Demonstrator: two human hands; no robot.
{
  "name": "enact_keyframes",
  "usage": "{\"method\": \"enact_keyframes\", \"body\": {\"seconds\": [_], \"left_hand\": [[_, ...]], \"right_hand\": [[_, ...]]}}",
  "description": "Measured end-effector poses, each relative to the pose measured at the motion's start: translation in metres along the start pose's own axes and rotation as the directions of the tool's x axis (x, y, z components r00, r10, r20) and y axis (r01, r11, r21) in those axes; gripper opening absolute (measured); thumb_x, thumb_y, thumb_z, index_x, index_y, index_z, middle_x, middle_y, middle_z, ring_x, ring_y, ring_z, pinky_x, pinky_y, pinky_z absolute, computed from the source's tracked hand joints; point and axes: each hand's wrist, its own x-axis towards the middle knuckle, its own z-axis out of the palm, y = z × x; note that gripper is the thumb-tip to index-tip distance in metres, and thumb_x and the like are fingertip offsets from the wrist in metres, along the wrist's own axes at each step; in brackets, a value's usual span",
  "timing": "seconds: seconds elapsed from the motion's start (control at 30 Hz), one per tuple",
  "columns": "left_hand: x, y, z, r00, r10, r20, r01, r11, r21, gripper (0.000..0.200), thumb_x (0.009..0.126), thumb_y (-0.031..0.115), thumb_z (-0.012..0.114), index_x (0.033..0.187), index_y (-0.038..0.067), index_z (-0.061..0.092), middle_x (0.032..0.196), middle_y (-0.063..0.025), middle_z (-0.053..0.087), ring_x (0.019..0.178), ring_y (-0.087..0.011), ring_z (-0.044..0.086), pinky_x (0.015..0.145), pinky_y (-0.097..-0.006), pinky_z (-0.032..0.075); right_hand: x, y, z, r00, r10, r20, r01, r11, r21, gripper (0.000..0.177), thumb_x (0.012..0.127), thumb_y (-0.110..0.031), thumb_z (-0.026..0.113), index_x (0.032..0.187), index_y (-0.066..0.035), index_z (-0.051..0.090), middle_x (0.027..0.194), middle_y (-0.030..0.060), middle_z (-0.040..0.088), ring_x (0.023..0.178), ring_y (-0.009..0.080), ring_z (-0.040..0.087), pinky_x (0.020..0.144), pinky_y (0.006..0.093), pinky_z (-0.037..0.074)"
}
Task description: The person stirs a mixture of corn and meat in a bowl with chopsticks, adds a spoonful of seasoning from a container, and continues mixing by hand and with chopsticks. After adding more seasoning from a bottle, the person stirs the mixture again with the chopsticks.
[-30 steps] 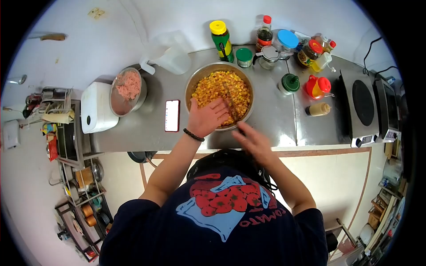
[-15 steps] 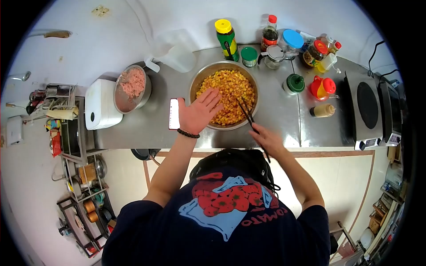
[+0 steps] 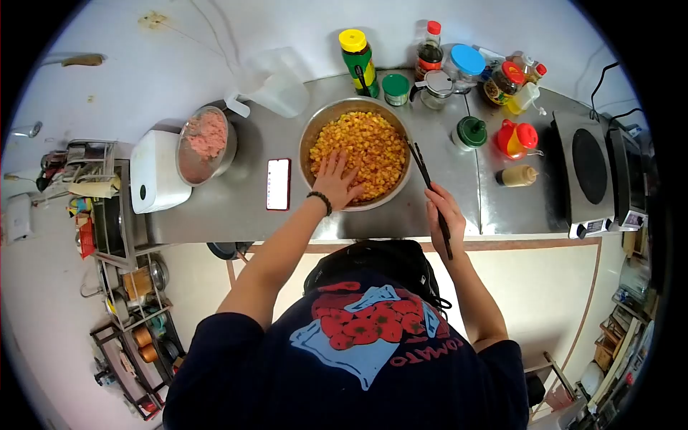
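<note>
A wide steel bowl [image 3: 306, 136] stands on the counter in front of me, filled with a yellow-and-reddish corn mixture [image 3: 365, 147]. My left hand [image 3: 334, 183], with a dark bead bracelet at the wrist, reaches over the bowl's near left side. Its fingers are spread, palm down, and overlap the mixture. To the right of the bowl, my right hand [image 3: 446, 210] is closed around a pair of dark chopsticks [image 3: 421, 165]. Their tips point up and away, close to the bowl's right rim.
Left of the bowl lie a phone [image 3: 278, 184], a metal bowl of pink minced meat [image 3: 208, 134], a white appliance [image 3: 158, 172] and a clear jug [image 3: 279, 93]. Bottles and jars line the wall, including a yellow-capped one [image 3: 358, 61]. A hot plate [image 3: 589, 168] sits far right.
My left hand has turned from palm up above the bowl's edge to palm down over the mixture. The chopsticks have moved out of the bowl to the right with my right hand.
</note>
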Motion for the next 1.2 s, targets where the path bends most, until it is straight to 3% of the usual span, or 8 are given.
{"method": "enact_keyframes", "body": {"seconds": [0.1,0.27,0.77,0.87,0.97,1.0,1.03,1.2], "left_hand": [[0.008,0.007,-0.036,0.981,0.024,0.193,-0.049,0.991,0.127,0.059,0.090,0.054,0.034,0.134,0.016,0.042,0.148,-0.0201,0.012,0.137,-0.0386,0.003,0.110,-0.0488,0.007],[0.008,0.000,-0.023,0.974,0.082,-0.211,-0.063,0.994,0.092,0.063,0.090,0.058,0.030,0.130,0.013,0.048,0.147,-0.0210,0.014,0.137,-0.0374,0.005,0.110,-0.0479,0.006],[-0.004,0.022,-0.029,0.994,0.049,-0.094,-0.047,0.999,0.023,0.064,0.089,0.056,0.034,0.125,0.006,0.052,0.144,-0.0215,0.021,0.136,-0.0383,0.007,0.110,-0.0470,0.009],[-0.001,0.019,-0.031,0.982,0.001,0.188,-0.001,1.000,-0.001,0.063,0.090,0.055,0.033,0.124,0.006,0.053,0.144,-0.0226,0.022,0.135,-0.0403,0.007,0.110,-0.0471,0.009],[-0.009,0.006,-0.037,0.963,-0.170,-0.211,0.096,0.942,-0.321,0.075,0.090,0.062,0.022,0.129,0.004,0.047,0.145,-0.0198,0.021,0.136,-0.0368,0.007,0.110,-0.0445,0.006],[-0.022,0.010,-0.065,0.977,-0.212,-0.024,0.044,0.309,-0.950,0.081,0.088,0.064,0.018,0.132,0.001,0.041,0.146,-0.0190,0.021,0.137,-0.0342,0.009,0.111,-0.0427,0.006],[-0.038,0.014,-0.093,0.992,-0.086,0.091,0.025,-0.574,-0.818,0.087,0.087,0.067,0.014,0.135,-0.002,0.035,0.146,-0.0181,0.020,0.137,-0.0316,0.010,0.111,-0.0409,0.005],[-0.123,-0.004,-0.135,0.989,-0.133,-0.070,-0.150,-0.856,-0.495,0.088,0.085,0.070,0.016,0.140,0.002,0.025,0.147,-0.0162,0.019,0.137,-0.0295,0.013,0.111,-0.0416,0.005]], "right_hand": [[-0.008,-0.005,-0.008,1.000,-0.008,-0.013,0.008,0.999,-0.036,0.019,0.085,-0.002,0.053,0.102,-0.001,0.062,0.112,0.0184,0.059,0.098,0.0280,0.060,0.083,0.0305,0.048],[-0.014,-0.010,-0.018,0.999,0.005,-0.038,-0.006,1.000,-0.008,0.019,0.085,-0.002,0.054,0.102,0.000,0.062,0.111,0.0193,0.059,0.098,0.0278,0.060,0.082,0.0304,0.048],[-0.003,0.005,-0.025,0.996,-0.086,-0.015,0.087,0.996,0.015,0.022,0.080,0.003,0.057,0.100,-0.002,0.063,0.108,0.0171,0.060,0.095,0.0295,0.061,0.080,0.0315,0.049],[0.002,0.005,-0.021,0.997,-0.076,0.032,0.074,0.995,0.064,0.022,0.080,0.003,0.057,0.100,-0.003,0.063,0.108,0.0173,0.060,0.095,0.0306,0.061,0.080,0.0316,0.049],[0.006,-0.001,-0.014,0.993,-0.110,0.031,0.108,0.991,0.076,0.021,0.081,0.003,0.056,0.101,-0.003,0.063,0.109,0.0177,0.060,0.096,0.0284,0.061,0.080,0.0307,0.048],[0.007,-0.004,-0.012,0.997,-0.071,0.010,0.070,0.993,0.096,0.021,0.082,0.003,0.055,0.101,-0.002,0.063,0.109,0.0178,0.060,0.096,0.0269,0.061,0.081,0.0301,0.048],[0.010,-0.008,-0.009,0.999,-0.037,-0.007,0.037,0.992,0.120,0.020,0.082,0.002,0.055,0.101,-0.002,0.063,0.108,0.0180,0.061,0.096,0.0254,0.061,0.081,0.0295,0.048],[0.018,-0.013,0.024,0.997,-0.083,-0.011,0.083,0.983,0.161,0.018,0.086,-0.003,0.052,0.099,-0.001,0.064,0.107,0.0179,0.062,0.098,0.0267,0.060,0.086,0.0325,0.046]]}}
